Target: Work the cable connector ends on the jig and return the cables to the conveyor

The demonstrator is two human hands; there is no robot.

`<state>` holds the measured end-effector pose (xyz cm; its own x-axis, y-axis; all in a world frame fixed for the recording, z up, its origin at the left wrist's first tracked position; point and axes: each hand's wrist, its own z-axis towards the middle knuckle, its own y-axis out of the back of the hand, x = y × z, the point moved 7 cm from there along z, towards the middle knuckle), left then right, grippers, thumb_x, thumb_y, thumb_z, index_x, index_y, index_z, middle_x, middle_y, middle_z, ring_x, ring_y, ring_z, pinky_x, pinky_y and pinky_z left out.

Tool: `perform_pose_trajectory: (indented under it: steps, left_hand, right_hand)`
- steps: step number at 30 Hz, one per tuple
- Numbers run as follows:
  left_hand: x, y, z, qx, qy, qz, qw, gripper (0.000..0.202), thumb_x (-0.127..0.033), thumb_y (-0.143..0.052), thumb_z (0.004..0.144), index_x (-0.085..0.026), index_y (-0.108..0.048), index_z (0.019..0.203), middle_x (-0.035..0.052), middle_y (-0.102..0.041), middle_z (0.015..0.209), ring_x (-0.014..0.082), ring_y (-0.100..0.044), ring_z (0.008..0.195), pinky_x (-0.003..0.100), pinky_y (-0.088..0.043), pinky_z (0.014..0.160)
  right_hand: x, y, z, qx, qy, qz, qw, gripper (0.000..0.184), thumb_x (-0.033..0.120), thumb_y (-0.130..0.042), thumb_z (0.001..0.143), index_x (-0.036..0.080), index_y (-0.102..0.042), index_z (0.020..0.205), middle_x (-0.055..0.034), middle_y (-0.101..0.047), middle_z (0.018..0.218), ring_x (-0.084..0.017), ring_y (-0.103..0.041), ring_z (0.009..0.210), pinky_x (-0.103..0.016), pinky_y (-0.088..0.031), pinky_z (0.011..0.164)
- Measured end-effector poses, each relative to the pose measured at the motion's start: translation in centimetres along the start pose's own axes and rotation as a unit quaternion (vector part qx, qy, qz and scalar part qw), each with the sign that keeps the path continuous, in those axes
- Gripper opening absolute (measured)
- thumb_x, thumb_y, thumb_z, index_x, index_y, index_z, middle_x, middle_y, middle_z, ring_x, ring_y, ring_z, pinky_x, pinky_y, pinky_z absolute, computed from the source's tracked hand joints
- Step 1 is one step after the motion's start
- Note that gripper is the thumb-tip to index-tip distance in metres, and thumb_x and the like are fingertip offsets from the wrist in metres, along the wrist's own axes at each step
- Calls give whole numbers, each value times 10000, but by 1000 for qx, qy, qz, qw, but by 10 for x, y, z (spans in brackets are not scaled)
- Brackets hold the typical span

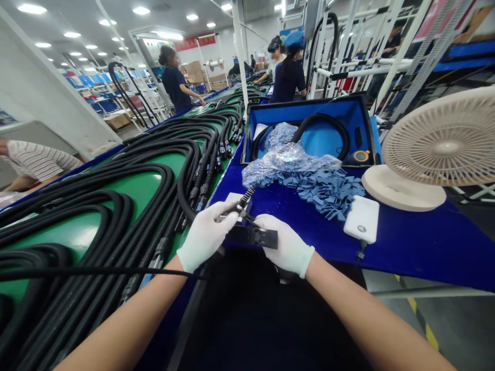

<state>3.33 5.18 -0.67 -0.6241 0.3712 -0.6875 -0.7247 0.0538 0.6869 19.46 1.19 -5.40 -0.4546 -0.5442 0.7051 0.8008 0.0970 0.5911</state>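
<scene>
Only the head view to go on from my end. I've got the left hand (pixel 209 234) pinching a black ridged connector piece (pixel 246 199), which sits up off the blue bench (pixel 406 242) and points away from me. The right hand (pixel 284 242) is curled in at the near end of it, right against a black block (pixel 268 238). Can't tell if those fingers actually grip the block or just rest on it, the glove hides too much tbh.

For doing this well, I'd keep the left pinch firm but not crushing, let the right make the small adjustments, and line both parts up before adding any force. Gloves probably dull the feel, so slow is good. I'd also keep my wrists off the blue clips (pixel 328 193) beyond, and my left forearm from snagging the black hoses (pixel 166 178).
</scene>
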Motion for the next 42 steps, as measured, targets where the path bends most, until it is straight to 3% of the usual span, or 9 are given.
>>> perform_pose_trajectory:
  steps: [3, 6, 12, 19, 25, 28, 31, 35, 42]
  left_hand:
    - [-3, -4, 15, 51, 28, -48, 997, 487, -399, -592, 941, -209, -623, 1389, 55, -689, 1333, 245, -663, 1182, 354, -503, 1042]
    - [-16, -7, 28, 62, -16, -18, 998, 474, -380, -640, 906, -208, -653, 1347, 55, -711, 1285, 249, -682, 1132, 363, -509, 1030]
    - [-21, -12, 36, 82, -64, 70, 992, 401, -412, -517, 986, -205, -718, 1264, 48, -742, 1220, 251, -691, 1084, 350, -504, 1007]
    - [-5, -18, 31, 58, -24, 15, 998, 465, -450, -513, 992, -200, -671, 1350, 39, -714, 1297, 249, -663, 1174, 337, -472, 1064]
    - [-4, -21, 35, 18, 25, -117, 993, 463, -421, -643, 918, -180, -689, 1310, 71, -731, 1254, 270, -686, 1123, 382, -511, 1029]
    - [-1, -14, 38, -40, 39, -197, 979, 505, -411, -696, 884, -152, -676, 1317, 95, -737, 1228, 278, -692, 1092, 390, -539, 983]
    - [-7, -12, 36, -38, 6, -210, 977, 503, -385, -693, 895, -164, -664, 1346, 94, -719, 1262, 272, -675, 1130, 383, -523, 1013]
    - [-21, -18, 24, 50, -93, -125, 987, 401, -307, -706, 889, -251, -719, 1286, 56, -726, 1231, 250, -673, 1130, 372, -518, 1025]
    - [-22, -18, 11, 77, -195, -31, 977, 280, -291, -755, 856, -267, -787, 1133, 70, -739, 1045, 240, -692, 978, 373, -568, 885]
  right_hand:
    - [-1, -1, 0, -1, -4, -37, 999, 159, 52, -523, 794, 203, -530, 843, -45, -611, 907, -185, -567, 806, -321, -491, 745]
    - [-5, -1, -1, 0, -45, -36, 998, 150, 79, -524, 807, 211, -533, 877, -36, -622, 876, -178, -567, 750, -303, -466, 692]
    - [-19, 1, -2, 18, -88, -9, 996, 441, 160, -581, 830, 189, -533, 1267, -101, -697, 1107, -230, -664, 922, -339, -490, 821]
    - [-42, -14, 2, 8, -70, -88, 994, 126, 183, -598, 806, 206, -604, 930, -34, -692, 852, -211, -655, 780, -295, -452, 696]
    - [-43, 10, -4, 38, -22, -45, 998, 408, 123, -575, 814, 190, -632, 1212, -92, -726, 1103, -252, -687, 1021, -367, -521, 910]
    - [-49, 40, -9, -13, -54, -99, 994, 594, 128, -647, 782, 162, -576, 1370, -166, -634, 1351, -321, -579, 1272, -485, -428, 1105]
    - [-40, 52, -13, -61, -49, -47, 996, 797, 168, -758, 736, 204, -475, 1479, -143, -522, 1493, -318, -482, 1383, -490, -364, 1179]
    - [-15, 43, -13, -68, -21, 126, 989, 548, 152, -731, 796, 263, -588, 1313, -47, -655, 1305, -226, -625, 1208, -384, -462, 1086]
    - [-11, 38, -4, -85, -89, 180, 976, 388, 163, -751, 767, 228, -626, 1129, -25, -690, 1097, -217, -657, 1009, -371, -508, 926]
